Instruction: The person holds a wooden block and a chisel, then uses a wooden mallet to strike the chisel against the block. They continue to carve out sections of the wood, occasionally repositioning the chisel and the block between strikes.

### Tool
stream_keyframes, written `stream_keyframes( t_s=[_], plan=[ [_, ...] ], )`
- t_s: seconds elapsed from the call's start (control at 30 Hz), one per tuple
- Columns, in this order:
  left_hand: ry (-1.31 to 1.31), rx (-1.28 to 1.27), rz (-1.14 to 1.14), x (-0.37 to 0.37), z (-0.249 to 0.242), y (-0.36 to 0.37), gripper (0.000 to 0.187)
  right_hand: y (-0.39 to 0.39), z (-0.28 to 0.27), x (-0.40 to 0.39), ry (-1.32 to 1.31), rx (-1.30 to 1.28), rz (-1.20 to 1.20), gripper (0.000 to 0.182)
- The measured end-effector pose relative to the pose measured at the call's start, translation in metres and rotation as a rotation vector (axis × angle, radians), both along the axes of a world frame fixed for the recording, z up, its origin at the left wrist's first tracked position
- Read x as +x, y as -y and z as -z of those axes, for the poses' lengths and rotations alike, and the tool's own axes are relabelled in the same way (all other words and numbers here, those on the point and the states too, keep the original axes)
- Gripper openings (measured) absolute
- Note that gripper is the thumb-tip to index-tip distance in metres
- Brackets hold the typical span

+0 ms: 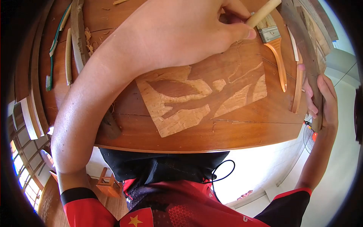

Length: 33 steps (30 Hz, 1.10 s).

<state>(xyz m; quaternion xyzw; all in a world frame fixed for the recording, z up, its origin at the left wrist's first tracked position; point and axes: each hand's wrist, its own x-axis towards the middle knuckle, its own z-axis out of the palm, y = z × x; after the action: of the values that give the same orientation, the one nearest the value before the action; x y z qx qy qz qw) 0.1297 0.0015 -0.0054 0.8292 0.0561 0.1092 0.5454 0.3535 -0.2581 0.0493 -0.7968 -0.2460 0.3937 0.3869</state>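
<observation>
My left hand point(204, 30) reaches across the top of the table, its fingers closed around a round pale wooden handle point(266, 11). Whatever is at the handle's other end is hidden by the hand. Below this hand lies a carved wooden board point(181, 109), with lighter cut-away patches around darker raised shapes. A paintbrush point(278, 56) with an orange handle rests just right of the board, close to my left thumb. At the far right, my right hand point(328, 100) is closed on a dark wooden strip point(317, 90) along the table's edge.
Left of my forearm are a green toothbrush point(51, 60), a thin wooden stick point(69, 56) and a long wooden strip point(78, 34). Wood shavings point(89, 39) lie nearby. More wood pieces point(314, 34) are at the upper right. The table's front edge point(196, 148) curves before my body.
</observation>
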Motion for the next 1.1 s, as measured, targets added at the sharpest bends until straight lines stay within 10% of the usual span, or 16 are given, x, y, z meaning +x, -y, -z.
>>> stream_keyframes(
  t_s=[0.13, 0.33, 0.5, 0.63, 1.1],
  plan=[
    [-0.258, 0.010, -0.117, 0.013, -0.027, 0.012, 0.022, 0.001, -0.007, 0.009, 0.001, -0.023, -0.026, 0.060],
    [0.227, 0.072, -0.105, -0.002, 0.017, 0.011, 0.020, -0.004, -0.017, 0.025, 0.106, -0.083, -0.056, 0.058],
    [-0.146, -0.018, -0.036, 0.004, -0.020, 0.000, 0.019, -0.015, -0.022, 0.030, 0.144, -0.092, -0.106, 0.060],
    [0.218, 0.105, -0.086, -0.002, 0.015, 0.011, 0.018, -0.014, -0.028, 0.041, 0.138, -0.165, -0.234, 0.064],
    [0.099, 0.266, -0.226, -0.006, 0.002, 0.021, 0.022, -0.038, -0.055, 0.072, 0.260, -0.336, -0.453, 0.079]
  ],
)
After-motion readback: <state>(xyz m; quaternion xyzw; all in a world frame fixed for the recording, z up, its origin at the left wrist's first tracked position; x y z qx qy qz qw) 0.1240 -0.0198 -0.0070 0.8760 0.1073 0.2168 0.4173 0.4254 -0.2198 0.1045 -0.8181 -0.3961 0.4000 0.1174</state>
